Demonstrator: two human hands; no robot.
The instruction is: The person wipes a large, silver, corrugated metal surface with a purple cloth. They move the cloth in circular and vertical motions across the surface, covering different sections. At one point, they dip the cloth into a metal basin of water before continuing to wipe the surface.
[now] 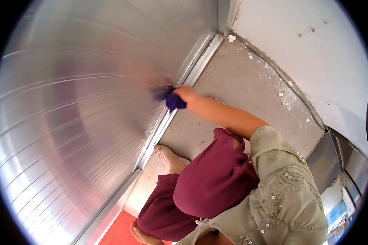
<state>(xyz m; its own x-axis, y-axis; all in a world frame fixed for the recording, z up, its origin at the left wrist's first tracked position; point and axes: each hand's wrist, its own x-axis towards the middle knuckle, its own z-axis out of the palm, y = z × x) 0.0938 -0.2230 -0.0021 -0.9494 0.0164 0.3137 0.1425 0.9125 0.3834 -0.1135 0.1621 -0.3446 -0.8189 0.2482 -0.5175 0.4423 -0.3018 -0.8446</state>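
My right hand (185,94) is closed on a bunched dark purple cloth (175,101) and presses it to the lower part of a ribbed metal door (81,98). The cloth touches the door just above its bottom rail (205,51), and a dark reflection shows beside it. Some motion blurs the fingers. My left hand (141,234) lies against my bent knee in maroon trousers at the lower edge, fingers stretched out, with nothing visible in it.
The shiny door fills the left side. Grey concrete floor (229,77) lies beyond the rail, bordered by a white wall (310,49) with flaking paint. My sandalled foot (163,152) stands close to the rail. Red tiles (117,229) show at the bottom.
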